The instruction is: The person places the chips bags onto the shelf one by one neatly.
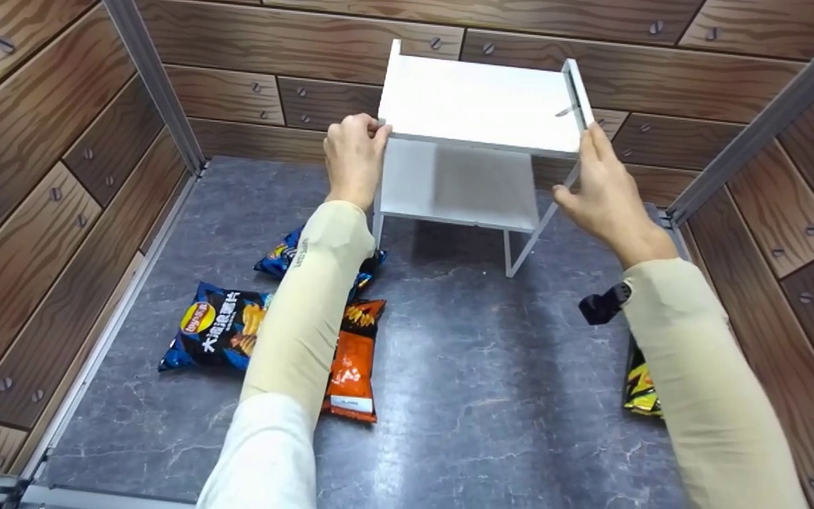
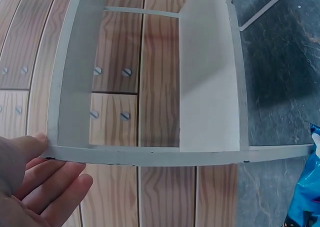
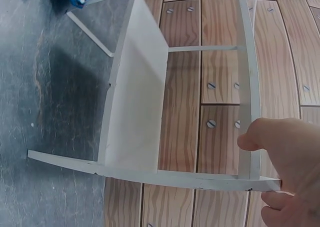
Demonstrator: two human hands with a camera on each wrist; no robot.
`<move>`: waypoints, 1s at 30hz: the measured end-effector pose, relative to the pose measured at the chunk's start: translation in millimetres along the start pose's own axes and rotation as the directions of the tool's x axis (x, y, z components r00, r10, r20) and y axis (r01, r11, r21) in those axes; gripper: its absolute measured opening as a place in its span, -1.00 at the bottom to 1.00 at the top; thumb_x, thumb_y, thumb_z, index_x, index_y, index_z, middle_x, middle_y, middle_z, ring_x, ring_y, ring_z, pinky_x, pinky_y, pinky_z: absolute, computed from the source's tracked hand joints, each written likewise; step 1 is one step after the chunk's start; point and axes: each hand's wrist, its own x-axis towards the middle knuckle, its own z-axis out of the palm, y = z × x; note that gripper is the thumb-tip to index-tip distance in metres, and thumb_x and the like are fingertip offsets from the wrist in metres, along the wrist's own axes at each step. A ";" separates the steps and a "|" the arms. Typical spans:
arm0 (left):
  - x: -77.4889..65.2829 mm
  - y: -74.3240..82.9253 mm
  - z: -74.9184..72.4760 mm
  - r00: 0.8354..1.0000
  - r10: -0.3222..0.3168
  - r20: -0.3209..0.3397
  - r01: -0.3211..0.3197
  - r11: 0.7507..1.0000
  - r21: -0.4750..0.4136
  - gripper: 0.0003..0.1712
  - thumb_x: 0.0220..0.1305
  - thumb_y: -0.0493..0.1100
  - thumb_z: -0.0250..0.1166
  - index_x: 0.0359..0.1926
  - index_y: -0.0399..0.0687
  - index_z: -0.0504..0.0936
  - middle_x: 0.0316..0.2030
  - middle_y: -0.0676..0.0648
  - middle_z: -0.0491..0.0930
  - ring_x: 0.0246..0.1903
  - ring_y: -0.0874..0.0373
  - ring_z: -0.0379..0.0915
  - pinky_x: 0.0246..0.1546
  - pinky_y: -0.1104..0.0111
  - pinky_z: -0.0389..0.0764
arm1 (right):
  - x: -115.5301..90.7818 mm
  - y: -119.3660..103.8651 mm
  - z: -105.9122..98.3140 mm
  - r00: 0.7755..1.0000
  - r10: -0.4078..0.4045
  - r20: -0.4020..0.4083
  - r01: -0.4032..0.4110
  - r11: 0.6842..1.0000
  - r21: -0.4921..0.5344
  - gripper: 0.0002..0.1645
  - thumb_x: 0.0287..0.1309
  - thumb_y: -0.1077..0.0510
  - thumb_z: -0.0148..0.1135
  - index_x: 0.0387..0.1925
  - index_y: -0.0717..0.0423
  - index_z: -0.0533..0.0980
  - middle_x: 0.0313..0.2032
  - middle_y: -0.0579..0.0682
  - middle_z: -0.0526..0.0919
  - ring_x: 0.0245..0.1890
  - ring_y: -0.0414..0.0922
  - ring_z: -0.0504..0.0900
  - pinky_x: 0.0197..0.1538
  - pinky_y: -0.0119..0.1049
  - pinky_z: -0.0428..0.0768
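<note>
A small white two-tier shelf rack (image 1: 481, 102) stands near the back wall, its upper board above a lower board (image 1: 456, 180) on thin legs. My left hand (image 1: 355, 157) pinches the front left corner of the upper tier; the left wrist view shows the thumb on one side of the frame and fingers (image 2: 57, 182) on the other. At the opposite front corner, my right hand (image 1: 605, 187) grips the side upright. In the right wrist view, its thumb (image 3: 252, 134) lies at the board edge and the fingers go around the outer side, partly hidden.
On the floor by my left forearm lie a blue-black chip bag (image 1: 220, 329), an orange bag (image 1: 352, 371) and another blue bag (image 1: 280, 254). A yellow-black bag (image 1: 640, 389) is partly behind my right forearm. Wood-patterned walls (image 1: 336, 46) enclose the grey floor.
</note>
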 end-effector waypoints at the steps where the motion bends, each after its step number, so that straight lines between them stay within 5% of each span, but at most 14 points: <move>1: -0.9 0.3 0.0 1.000 0.003 0.000 -0.003 1.000 0.002 -0.73 0.31 0.00 0.33 -0.18 -0.08 0.80 -0.22 -0.04 0.79 -0.22 0.07 0.72 -0.18 0.29 0.67 | -1.1 0.6 0.0 1.000 -0.001 -0.002 0.001 1.000 0.000 0.09 0.15 0.20 0.22 0.50 0.45 -0.18 0.56 0.29 -0.23 0.46 0.42 0.02 0.51 0.17 0.04; 14: -13.9 11.7 5.7 0.998 0.068 0.017 -0.067 0.997 -0.046 -0.76 0.27 -0.01 0.37 -0.25 -0.08 0.81 -0.31 -0.03 0.80 -0.31 0.15 0.73 -0.20 0.33 0.68 | -22.9 17.0 -9.3 0.998 -0.027 -0.065 0.024 0.999 -0.045 0.06 0.10 0.18 0.28 0.48 0.46 -0.05 0.53 0.34 -0.06 0.32 0.53 0.21 0.36 0.32 0.25; 23: -22.4 17.8 3.4 0.989 0.132 0.064 -0.132 0.991 -0.009 -0.75 0.29 -0.03 0.35 -0.23 -0.10 0.80 -0.28 -0.03 0.80 -0.29 0.15 0.74 -0.20 0.33 0.70 | -39.8 21.6 -13.0 0.999 0.019 -0.051 -0.021 0.999 -0.026 0.06 0.15 0.17 0.25 0.50 0.41 -0.10 0.56 0.26 -0.15 0.33 0.52 0.18 0.36 0.34 0.23; 30: -30.4 21.6 2.8 0.983 0.160 0.091 -0.159 0.987 -0.016 -0.74 0.30 -0.02 0.34 -0.23 -0.10 0.80 -0.29 -0.04 0.80 -0.31 0.17 0.73 -0.23 0.37 0.69 | -51.8 27.2 -12.5 0.992 0.000 -0.124 -0.005 0.999 -0.042 0.03 0.11 0.19 0.28 0.47 0.46 -0.01 0.53 0.32 -0.05 0.26 0.55 0.26 0.34 0.33 0.27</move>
